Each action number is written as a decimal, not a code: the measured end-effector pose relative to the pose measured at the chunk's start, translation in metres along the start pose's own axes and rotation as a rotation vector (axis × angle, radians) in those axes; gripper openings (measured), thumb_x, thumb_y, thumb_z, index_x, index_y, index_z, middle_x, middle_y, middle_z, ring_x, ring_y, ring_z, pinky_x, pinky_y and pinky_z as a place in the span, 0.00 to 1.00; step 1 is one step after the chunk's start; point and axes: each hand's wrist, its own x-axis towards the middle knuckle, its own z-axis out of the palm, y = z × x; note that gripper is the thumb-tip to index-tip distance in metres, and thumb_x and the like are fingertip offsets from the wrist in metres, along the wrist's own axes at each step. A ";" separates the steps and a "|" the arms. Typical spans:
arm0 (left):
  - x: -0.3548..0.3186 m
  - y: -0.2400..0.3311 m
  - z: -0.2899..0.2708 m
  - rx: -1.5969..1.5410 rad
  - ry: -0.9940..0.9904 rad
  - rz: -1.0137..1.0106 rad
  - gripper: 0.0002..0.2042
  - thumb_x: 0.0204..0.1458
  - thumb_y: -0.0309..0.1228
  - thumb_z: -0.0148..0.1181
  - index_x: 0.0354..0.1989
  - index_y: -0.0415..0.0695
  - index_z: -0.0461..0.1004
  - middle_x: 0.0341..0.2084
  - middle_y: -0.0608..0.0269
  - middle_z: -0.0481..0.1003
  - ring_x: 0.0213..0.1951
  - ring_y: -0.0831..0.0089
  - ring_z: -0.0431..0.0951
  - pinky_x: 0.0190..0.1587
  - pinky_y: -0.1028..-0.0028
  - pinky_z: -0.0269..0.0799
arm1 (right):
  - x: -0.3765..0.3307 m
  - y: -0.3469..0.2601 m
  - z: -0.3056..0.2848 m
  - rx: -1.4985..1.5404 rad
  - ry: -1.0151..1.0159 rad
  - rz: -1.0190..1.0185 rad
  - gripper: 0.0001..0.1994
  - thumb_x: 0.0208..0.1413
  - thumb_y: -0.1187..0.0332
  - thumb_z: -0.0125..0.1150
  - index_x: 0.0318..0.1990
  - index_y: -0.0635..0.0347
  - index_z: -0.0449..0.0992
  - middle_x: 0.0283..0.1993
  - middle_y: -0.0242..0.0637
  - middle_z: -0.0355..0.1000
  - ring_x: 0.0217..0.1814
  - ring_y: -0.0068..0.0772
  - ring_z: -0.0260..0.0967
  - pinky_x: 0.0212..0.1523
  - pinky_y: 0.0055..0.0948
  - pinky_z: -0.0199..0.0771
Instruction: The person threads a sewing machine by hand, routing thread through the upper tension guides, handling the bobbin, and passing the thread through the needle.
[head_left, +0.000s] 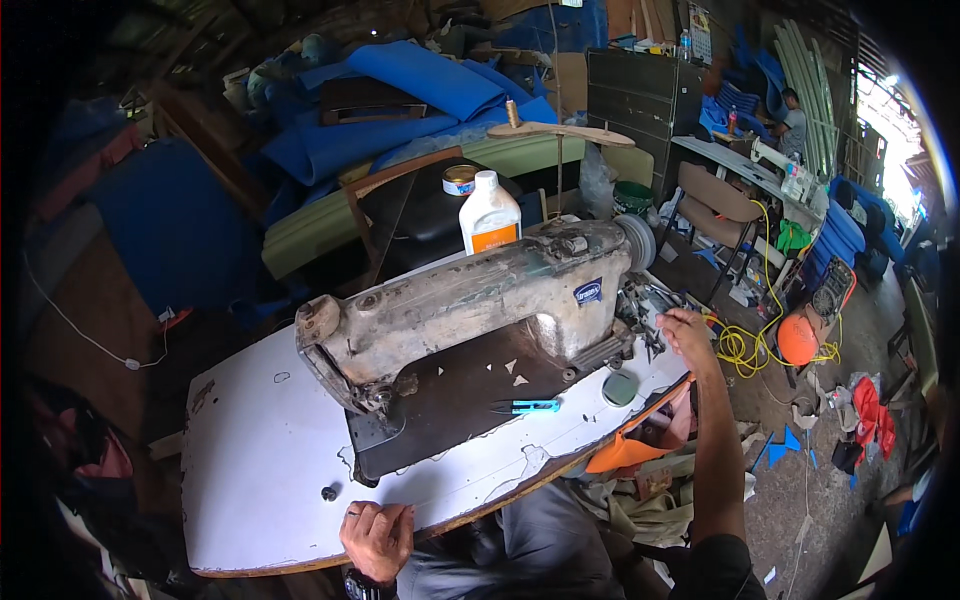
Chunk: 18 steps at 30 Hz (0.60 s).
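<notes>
A white-topped table with a worn wooden edge (250,470) bears a long, scuffed grey-beige metal sewing machine (460,290), upright on its dark flat bed at the middle. At its right end a loose cluster of small dark and silvery metal parts (648,302) lies on the tabletop, so the work looks unfinished; I cannot tell which pieces, if any, belong to the machine. The right hand (686,337) is at that cluster, fingers bent; whether they pinch a piece I cannot tell. The left hand (378,540) is at the table's near edge, fingers curled, its grip likewise unclear. The grooved silver handwheel (637,243) is in place. A round dark-green lid-like piece (619,389), light-blue-handled snips (535,407) and a small black knob-like part (329,493) lie unheld.
</notes>
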 end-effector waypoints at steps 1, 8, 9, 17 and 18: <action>0.000 -0.001 0.001 -0.002 -0.001 0.004 0.10 0.39 0.22 0.71 0.30 0.43 0.78 0.22 0.61 0.74 0.26 0.60 0.73 0.30 0.64 0.69 | -0.001 0.001 -0.001 0.008 -0.003 -0.005 0.08 0.58 0.67 0.64 0.29 0.59 0.75 0.18 0.20 0.62 0.13 0.10 0.49 0.12 0.17 0.44; -0.001 -0.001 0.005 0.011 -0.012 0.006 0.09 0.41 0.21 0.69 0.31 0.43 0.77 0.21 0.61 0.72 0.25 0.59 0.70 0.29 0.63 0.66 | 0.002 0.003 -0.007 -0.030 -0.022 -0.054 0.10 0.57 0.64 0.64 0.27 0.56 0.74 0.17 0.20 0.61 0.14 0.11 0.51 0.14 0.18 0.45; 0.001 0.001 0.006 -0.005 -0.032 0.028 0.09 0.41 0.21 0.69 0.31 0.43 0.77 0.21 0.61 0.72 0.25 0.59 0.70 0.29 0.63 0.66 | 0.006 0.005 -0.003 -0.049 -0.019 -0.052 0.10 0.57 0.63 0.64 0.27 0.56 0.74 0.17 0.20 0.61 0.15 0.11 0.51 0.14 0.18 0.45; 0.003 0.012 0.008 0.039 -0.007 0.017 0.05 0.45 0.21 0.65 0.29 0.41 0.75 0.20 0.60 0.71 0.24 0.60 0.69 0.31 0.62 0.64 | 0.001 0.003 -0.006 0.001 0.004 -0.032 0.09 0.56 0.66 0.66 0.30 0.61 0.77 0.16 0.22 0.63 0.14 0.12 0.52 0.14 0.19 0.48; 0.003 0.013 0.008 0.043 -0.008 0.004 0.05 0.45 0.21 0.65 0.29 0.41 0.75 0.19 0.60 0.71 0.25 0.60 0.69 0.32 0.61 0.64 | 0.000 0.003 -0.006 0.009 0.006 -0.027 0.09 0.57 0.66 0.66 0.30 0.61 0.77 0.17 0.22 0.63 0.14 0.12 0.53 0.14 0.19 0.48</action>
